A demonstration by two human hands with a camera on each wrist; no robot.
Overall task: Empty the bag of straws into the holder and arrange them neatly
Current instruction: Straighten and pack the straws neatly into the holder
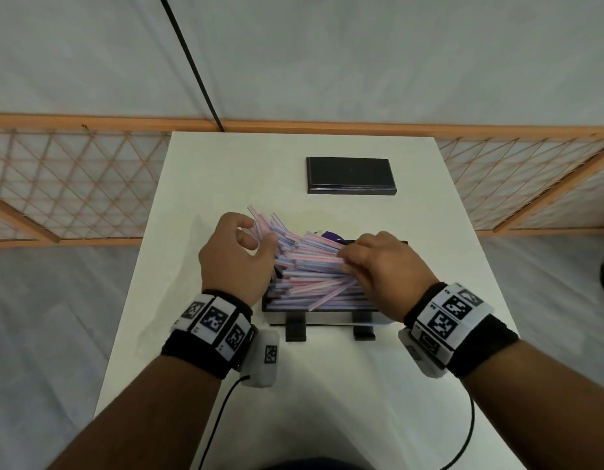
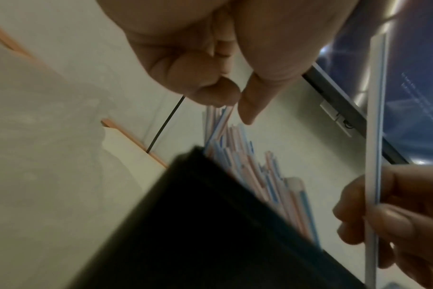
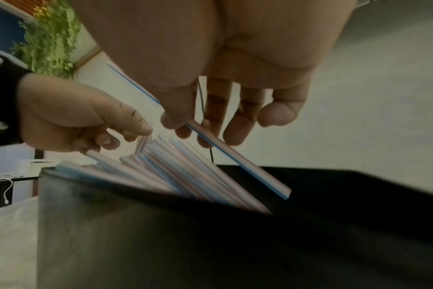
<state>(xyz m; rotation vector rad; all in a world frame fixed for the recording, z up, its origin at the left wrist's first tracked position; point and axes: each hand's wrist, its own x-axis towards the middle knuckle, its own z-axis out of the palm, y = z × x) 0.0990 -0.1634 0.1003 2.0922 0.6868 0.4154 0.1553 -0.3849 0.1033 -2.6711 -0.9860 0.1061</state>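
Observation:
A black holder [image 1: 327,309] stands mid-table, heaped with pink- and blue-striped straws [image 1: 310,262] that fan out over its left end. My left hand [image 1: 260,244] is at that fanned end, and its thumb and finger [image 2: 235,103] pinch the tips of a few straws [image 2: 247,170]. My right hand [image 1: 348,262] lies over the right half of the pile. Its thumb and fingers [image 3: 185,127] pinch a single blue-striped straw [image 3: 237,158] slanting above the holder [image 3: 210,244]. A purple scrap [image 1: 331,236], possibly the bag, peeks out behind the straws.
A flat black lid [image 1: 350,174] lies on the white table [image 1: 199,184] behind the holder. Wooden lattice screens [image 1: 73,184] flank the table on both sides. Cables trail from both wrists over the near tabletop.

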